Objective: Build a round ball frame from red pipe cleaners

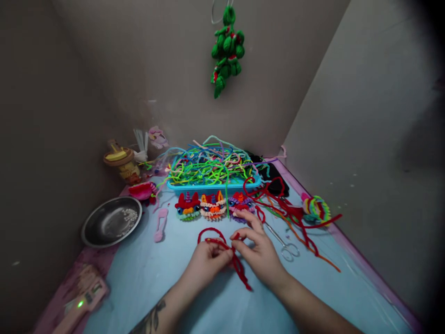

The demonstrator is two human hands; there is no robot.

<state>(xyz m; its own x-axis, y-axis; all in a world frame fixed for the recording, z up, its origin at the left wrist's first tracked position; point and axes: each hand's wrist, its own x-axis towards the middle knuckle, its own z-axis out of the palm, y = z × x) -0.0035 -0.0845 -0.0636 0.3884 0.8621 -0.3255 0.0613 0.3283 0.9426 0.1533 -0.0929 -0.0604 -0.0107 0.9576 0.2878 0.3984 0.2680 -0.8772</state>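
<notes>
A length of red pipe cleaner (240, 269) is pinched between the thumb and fingers of my left hand (210, 260); one part loops up behind the hand and the ends hang down toward me. My right hand (259, 253) grips a short bent piece of the same red strand between thumb and index finger, its other fingers raised. Just beyond my hands stand three fuzzy animal-face figures (213, 207) in a row, with horns and blue eyes. To the right of my right hand lies a pair of scissors (281, 241).
A blue tray (213, 187) heaped with coloured pipe cleaners stands at the back. Loose red and orange strands (295, 215) spread across the right. At left are a metal bowl (100, 222) with small white bits, a pink clip (160, 225) and a glue gun (86, 297). Green decorations (227, 48) hang above.
</notes>
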